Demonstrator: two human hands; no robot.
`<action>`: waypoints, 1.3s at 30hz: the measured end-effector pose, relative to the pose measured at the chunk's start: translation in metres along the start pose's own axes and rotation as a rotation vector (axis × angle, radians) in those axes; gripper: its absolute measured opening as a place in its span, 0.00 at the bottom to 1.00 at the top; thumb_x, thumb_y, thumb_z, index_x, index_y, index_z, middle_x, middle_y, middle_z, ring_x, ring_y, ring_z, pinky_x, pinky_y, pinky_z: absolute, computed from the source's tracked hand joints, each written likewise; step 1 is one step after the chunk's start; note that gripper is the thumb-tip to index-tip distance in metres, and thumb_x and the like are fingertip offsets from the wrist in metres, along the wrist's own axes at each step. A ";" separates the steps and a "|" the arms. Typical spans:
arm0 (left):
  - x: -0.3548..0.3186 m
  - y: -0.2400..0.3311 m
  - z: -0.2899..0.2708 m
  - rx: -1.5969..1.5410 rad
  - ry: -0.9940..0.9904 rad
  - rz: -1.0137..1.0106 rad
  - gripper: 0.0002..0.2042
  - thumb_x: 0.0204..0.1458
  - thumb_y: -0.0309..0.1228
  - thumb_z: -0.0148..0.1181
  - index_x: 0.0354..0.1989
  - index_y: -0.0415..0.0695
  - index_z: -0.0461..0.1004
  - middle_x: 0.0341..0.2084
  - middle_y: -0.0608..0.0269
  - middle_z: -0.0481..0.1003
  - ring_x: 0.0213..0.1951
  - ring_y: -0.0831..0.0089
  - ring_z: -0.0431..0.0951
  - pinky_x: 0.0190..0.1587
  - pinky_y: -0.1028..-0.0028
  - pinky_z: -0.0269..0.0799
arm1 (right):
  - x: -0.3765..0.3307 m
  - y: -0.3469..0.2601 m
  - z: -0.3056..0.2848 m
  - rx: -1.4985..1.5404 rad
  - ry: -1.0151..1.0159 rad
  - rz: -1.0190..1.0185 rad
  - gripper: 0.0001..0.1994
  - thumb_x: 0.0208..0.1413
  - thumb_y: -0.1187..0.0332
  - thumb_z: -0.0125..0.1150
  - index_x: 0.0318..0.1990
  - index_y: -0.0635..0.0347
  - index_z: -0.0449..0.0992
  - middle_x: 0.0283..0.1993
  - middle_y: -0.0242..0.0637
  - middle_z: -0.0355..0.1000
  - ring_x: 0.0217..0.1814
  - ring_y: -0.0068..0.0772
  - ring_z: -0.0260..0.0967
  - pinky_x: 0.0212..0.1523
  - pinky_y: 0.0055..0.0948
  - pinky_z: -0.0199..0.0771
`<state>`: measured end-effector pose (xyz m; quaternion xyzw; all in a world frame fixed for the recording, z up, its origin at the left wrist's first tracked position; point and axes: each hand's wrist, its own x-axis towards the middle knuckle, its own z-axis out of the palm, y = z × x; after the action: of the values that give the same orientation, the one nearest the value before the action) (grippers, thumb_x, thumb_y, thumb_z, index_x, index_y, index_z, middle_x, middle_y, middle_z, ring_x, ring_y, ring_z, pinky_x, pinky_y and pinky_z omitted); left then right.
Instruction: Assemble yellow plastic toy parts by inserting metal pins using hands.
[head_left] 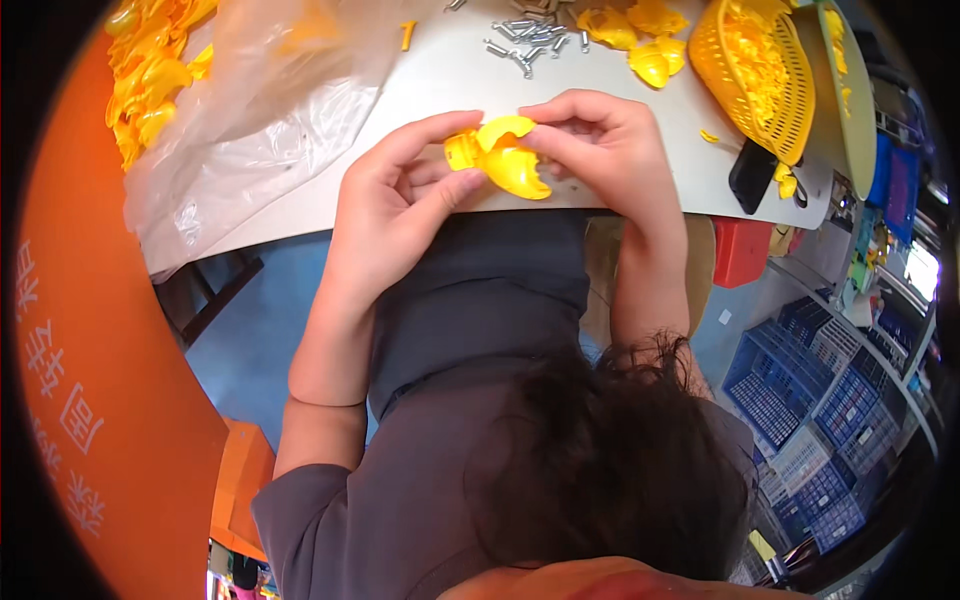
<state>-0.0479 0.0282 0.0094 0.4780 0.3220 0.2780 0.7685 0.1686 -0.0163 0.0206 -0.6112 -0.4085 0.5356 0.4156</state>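
Observation:
Over the front edge of the white table, both my hands hold curved, glossy yellow plastic pieces. My left hand (405,185) pinches a yellow plastic shell (515,172) by its left side, thumb below and index finger above. Between the thumb and fingers of my right hand (605,145) is a curved yellow plastic piece (505,130), which touches the shell's upper side. Where the two pieces meet is partly covered by my fingertips. Past my hands lies a pile of silver metal pins or springs (530,38), too small to tell which.
Yellow shells (655,60) lie at the back right, beside a yellow basket (700,55) of small yellow parts. A black phone (752,178) rests near the right edge. Clear plastic sheeting (250,150) and an orange crate (90,330) are at left. Blue crates (775,385) stand lower right.

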 end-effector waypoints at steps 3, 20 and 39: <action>0.001 -0.009 0.002 0.078 0.103 0.038 0.18 0.55 0.15 0.61 0.55 0.33 0.73 0.47 0.58 0.74 0.44 0.73 0.81 0.48 0.79 0.78 | 0.004 0.007 0.001 0.043 -0.013 0.009 0.11 0.55 0.77 0.67 0.46 0.69 0.80 0.37 0.35 0.79 0.34 0.16 0.75 0.34 0.15 0.75; 0.007 -0.037 -0.020 0.353 0.238 0.239 0.21 0.53 0.19 0.67 0.57 0.34 0.74 0.38 0.59 0.78 0.37 0.80 0.80 0.41 0.83 0.75 | 0.018 0.008 -0.233 -0.560 0.798 -0.028 0.22 0.54 0.60 0.70 0.52 0.66 0.79 0.42 0.40 0.81 0.36 0.26 0.79 0.37 0.24 0.79; 0.006 -0.034 -0.021 0.344 0.177 0.221 0.20 0.54 0.18 0.65 0.56 0.33 0.74 0.41 0.57 0.78 0.40 0.76 0.82 0.43 0.82 0.77 | 0.037 -0.015 -0.261 -1.008 0.632 0.427 0.17 0.56 0.56 0.68 0.34 0.65 0.81 0.23 0.33 0.75 0.21 0.19 0.71 0.25 0.21 0.71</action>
<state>-0.0559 0.0314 -0.0300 0.6080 0.3764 0.3424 0.6094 0.4310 0.0049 0.0448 -0.9287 -0.3370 0.1421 0.0611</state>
